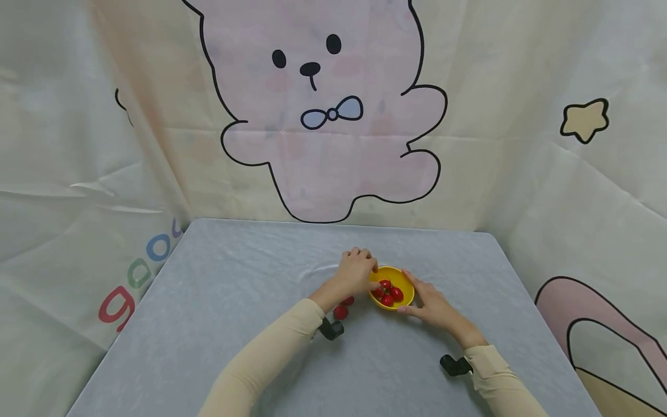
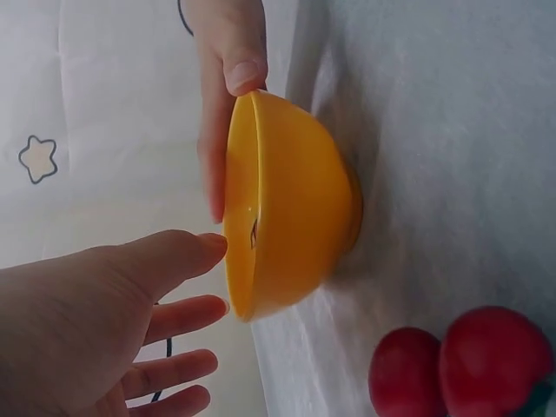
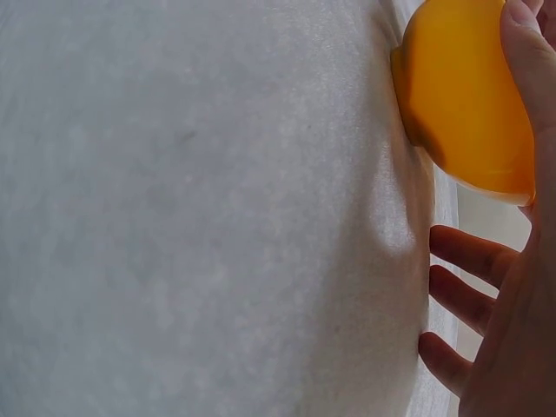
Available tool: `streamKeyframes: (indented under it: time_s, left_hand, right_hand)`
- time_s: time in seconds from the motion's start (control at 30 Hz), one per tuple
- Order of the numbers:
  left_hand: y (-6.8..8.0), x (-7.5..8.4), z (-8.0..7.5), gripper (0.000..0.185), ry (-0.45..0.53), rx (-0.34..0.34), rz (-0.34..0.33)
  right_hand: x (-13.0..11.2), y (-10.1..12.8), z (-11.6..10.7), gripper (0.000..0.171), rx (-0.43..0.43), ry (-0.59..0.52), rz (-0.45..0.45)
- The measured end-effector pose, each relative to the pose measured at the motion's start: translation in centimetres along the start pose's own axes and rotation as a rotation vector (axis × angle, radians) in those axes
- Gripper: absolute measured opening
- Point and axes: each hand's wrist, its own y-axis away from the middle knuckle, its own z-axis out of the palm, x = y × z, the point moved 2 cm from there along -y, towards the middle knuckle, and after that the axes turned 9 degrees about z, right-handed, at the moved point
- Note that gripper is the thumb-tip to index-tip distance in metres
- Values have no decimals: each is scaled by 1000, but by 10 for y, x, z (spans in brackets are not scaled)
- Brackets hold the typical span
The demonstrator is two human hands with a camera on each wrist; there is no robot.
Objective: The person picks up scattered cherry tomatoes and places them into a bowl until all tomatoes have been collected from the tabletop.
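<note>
Presently, head view: we apparently fill the glossy yellow bowl [image 1: 400,278] on the grey desk [image 1: 250,284]. Left wrist: our empty, splayed left hand [image 2: 113,304] should next collect two round red tomatoes [image 2: 486,360] alongside. Right wrist: our right hand [image 3: 526,287] grips the bowl.

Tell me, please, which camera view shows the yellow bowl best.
The left wrist view: the yellow bowl appears large, from rim to base. The head view shows it smaller, from above, with red fruits inside. The right wrist view shows only part, cut off by the top edge.
</note>
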Motion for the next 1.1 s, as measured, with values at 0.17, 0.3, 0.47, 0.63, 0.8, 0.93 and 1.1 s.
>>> streamKeyframes:
  time_s: [0.17,0.3,0.47,0.63,0.8,0.93,1.1]
  left_hand:
    - [5,-6,-1,34,33,-2,3]
    - [10,-13,0,33,57,4,17]
    - [17,-23,0,30,85,-16,32]
    - [24,-30,5,30,131,-43,40]
    - [31,-36,9,30,154,-47,62]
    - [36,-39,11,28,170,-72,91]
    - [41,-45,16,29,186,-91,120]
  right_hand:
    - [1,0,0,99,-3,2,6]
    - [2,-1,1,100,-1,-9,-1]
    - [3,-2,2,100,2,-6,1]
    - [4,-2,2,100,0,0,4]
    - [4,-2,1,101,2,1,-2]
    - [4,-2,1,101,-2,-7,-5]
    - [6,-3,1,101,4,-5,-13]
